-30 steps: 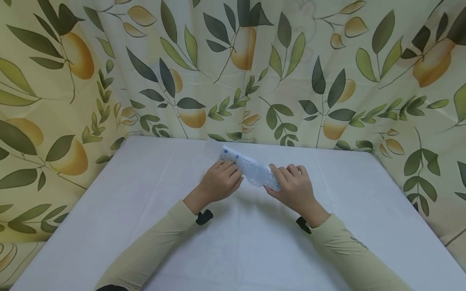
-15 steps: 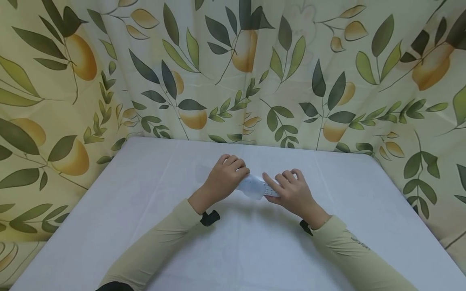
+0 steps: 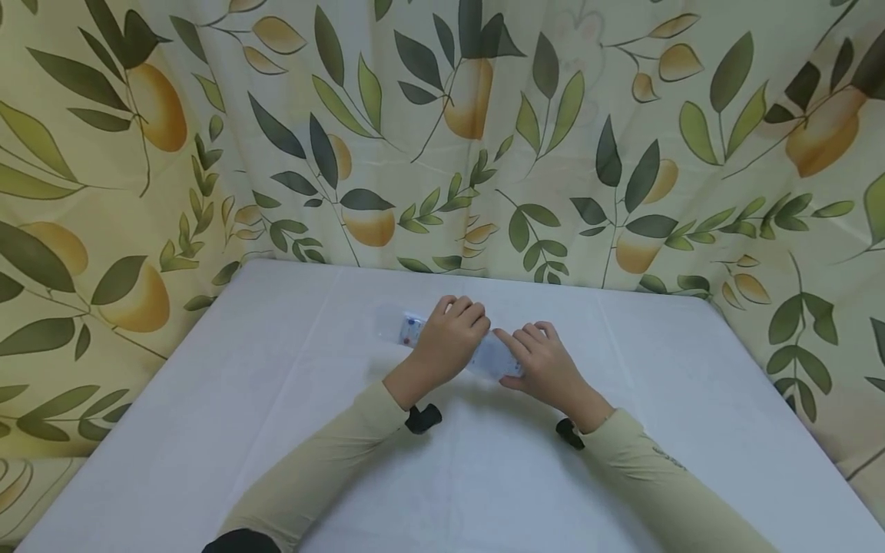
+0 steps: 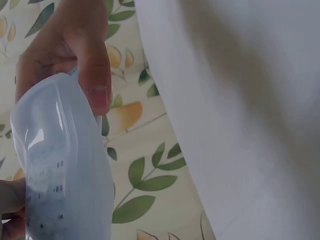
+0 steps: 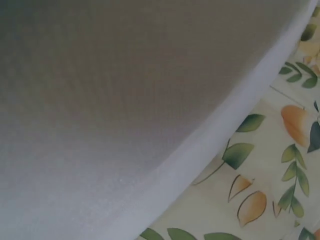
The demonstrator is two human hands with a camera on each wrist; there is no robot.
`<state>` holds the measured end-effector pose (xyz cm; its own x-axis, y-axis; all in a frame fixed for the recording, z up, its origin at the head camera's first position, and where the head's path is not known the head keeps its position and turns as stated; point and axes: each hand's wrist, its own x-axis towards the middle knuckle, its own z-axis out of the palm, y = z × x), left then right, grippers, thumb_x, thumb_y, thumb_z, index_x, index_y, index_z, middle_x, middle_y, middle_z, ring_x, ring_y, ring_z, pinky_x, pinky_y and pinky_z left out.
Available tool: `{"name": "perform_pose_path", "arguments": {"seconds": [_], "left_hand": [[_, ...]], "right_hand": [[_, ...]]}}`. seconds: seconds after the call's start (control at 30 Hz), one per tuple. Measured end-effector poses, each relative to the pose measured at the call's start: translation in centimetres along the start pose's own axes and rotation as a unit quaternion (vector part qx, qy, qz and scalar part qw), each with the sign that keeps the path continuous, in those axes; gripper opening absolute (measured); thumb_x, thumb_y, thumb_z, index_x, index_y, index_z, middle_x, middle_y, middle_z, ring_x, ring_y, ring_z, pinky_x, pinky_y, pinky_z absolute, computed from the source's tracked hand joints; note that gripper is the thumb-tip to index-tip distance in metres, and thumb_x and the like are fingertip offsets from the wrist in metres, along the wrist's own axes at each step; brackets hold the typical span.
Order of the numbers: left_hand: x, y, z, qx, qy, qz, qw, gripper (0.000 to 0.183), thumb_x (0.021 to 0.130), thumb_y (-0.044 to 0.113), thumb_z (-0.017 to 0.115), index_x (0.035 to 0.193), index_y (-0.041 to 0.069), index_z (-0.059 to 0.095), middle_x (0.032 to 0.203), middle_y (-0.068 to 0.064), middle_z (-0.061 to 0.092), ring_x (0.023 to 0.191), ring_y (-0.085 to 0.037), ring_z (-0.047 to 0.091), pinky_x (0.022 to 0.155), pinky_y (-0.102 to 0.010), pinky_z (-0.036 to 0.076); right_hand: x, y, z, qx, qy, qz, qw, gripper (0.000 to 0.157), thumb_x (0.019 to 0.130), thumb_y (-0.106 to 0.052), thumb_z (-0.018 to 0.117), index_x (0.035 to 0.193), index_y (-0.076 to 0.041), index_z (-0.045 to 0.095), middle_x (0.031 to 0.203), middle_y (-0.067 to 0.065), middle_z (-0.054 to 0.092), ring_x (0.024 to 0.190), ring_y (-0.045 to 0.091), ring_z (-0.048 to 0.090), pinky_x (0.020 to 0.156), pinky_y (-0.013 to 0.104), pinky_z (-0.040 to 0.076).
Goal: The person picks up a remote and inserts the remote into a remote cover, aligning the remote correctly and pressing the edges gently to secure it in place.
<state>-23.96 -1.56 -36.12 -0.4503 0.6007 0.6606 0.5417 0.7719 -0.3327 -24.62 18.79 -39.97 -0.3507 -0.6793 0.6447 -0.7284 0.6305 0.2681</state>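
Packet (image 3: 492, 358) hung above the tabletop (image 3: 442, 476), gripped by the left hand (image 3: 449, 335) and pinched by the right hand (image 3: 546, 355), seemingly mid-handling, the next move probably calling for steady fingers on both sides.

The light is dim, with soft shadows on the table (image 3: 498, 484). White glare streaks the plastic bag (image 4: 70, 175) above it.

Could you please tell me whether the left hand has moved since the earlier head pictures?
Yes, the left hand has shifted to the right, judged against the patterned cloth behind the table.
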Motion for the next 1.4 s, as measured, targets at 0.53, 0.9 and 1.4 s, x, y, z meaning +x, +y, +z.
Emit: {"name": "perform_pose_path", "arguments": {"seconds": [0.53, 0.9, 1.4], "left_hand": [[-1.8, -1.0, 1.6, 0.013, 0.031, -0.106, 0.9938, 0.026, 0.08, 0.032, 0.07, 0.093, 0.01, 0.065, 0.09, -0.004, 0.063, 0.087, -0.02, 0.056, 0.079, -0.033, 0.047], [-2.2, -0.9, 1.7, 0.027, 0.063, -0.082, 0.9943, 0.039, 0.079, 0.044, 0.072, 0.094, 0.008, 0.069, 0.084, -0.003, 0.07, 0.079, -0.018, 0.058, 0.079, -0.032, 0.048], [-2.2, -0.7, 1.0, 0.001, 0.161, -0.052, 0.9856, 0.012, 0.075, 0.021, 0.072, 0.078, 0.009, 0.07, 0.074, -0.002, 0.07, 0.072, -0.016, 0.058, 0.078, -0.032, 0.047]], "right_hand": [[0.4, 0.3, -0.3, 0.104, 0.007, 0.266, 0.958, 0.05, 0.067, -0.027, 0.08, 0.103, 0.002, 0.061, 0.089, 0.015, 0.069, 0.073, 0.026, 0.059, 0.067, 0.04, 0.043], [1.5, -1.4, -1.6, 0.15, 0.014, 0.274, 0.95, 0.055, 0.07, -0.026, 0.08, 0.113, 0.002, 0.058, 0.1, 0.016, 0.068, 0.082, 0.027, 0.06, 0.074, 0.041, 0.046], [2.1, -3.4, -1.4, 0.133, 0.072, 0.271, 0.951, 0.053, 0.07, -0.027, 0.075, 0.108, 0.006, 0.056, 0.093, 0.018, 0.066, 0.076, 0.029, 0.058, 0.071, 0.041, 0.044]]}}
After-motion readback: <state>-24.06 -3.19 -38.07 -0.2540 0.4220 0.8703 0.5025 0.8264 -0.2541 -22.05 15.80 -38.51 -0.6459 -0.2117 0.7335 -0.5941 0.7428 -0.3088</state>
